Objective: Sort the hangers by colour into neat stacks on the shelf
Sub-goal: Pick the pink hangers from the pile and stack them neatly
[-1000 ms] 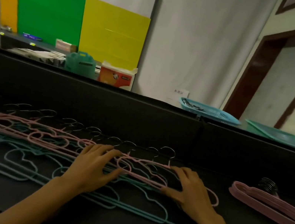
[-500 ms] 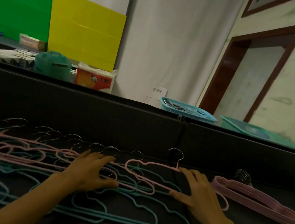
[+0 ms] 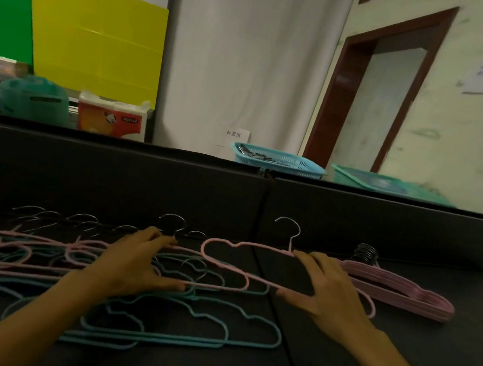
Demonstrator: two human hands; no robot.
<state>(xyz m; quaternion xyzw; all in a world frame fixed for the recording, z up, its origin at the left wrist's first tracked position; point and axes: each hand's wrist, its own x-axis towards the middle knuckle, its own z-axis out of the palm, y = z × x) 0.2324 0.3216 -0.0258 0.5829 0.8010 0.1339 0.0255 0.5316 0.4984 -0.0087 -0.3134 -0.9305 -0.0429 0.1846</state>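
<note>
**Both hands on one pink hanger, mid-sort**

I've got one pink hanger (image 3: pixel 226 263) by both ends. My right hand (image 3: pixel 323 295) pinches its right side, fingers over the top bar by the hook, thumb on the lower bar. My left hand (image 3: pixel 137 264) lies spread on the hanger's left end, thumb on its lower bar; can't really tell if it's gripping or just pressing down. The hanger sits on top of the mixed pile (image 3: pixel 29 259), a messy tangle of pink and teal hangers on the left of the dark shelf (image 3: pixel 398 346), with a row of metal hooks along the far edge. Near me a teal hanger (image 3: pixel 187 327) lies loose at the pile's right end. The neat pink stack (image 3: pixel 398 290) is on the right, just beside my right hand, hooks pointing far.
</note>
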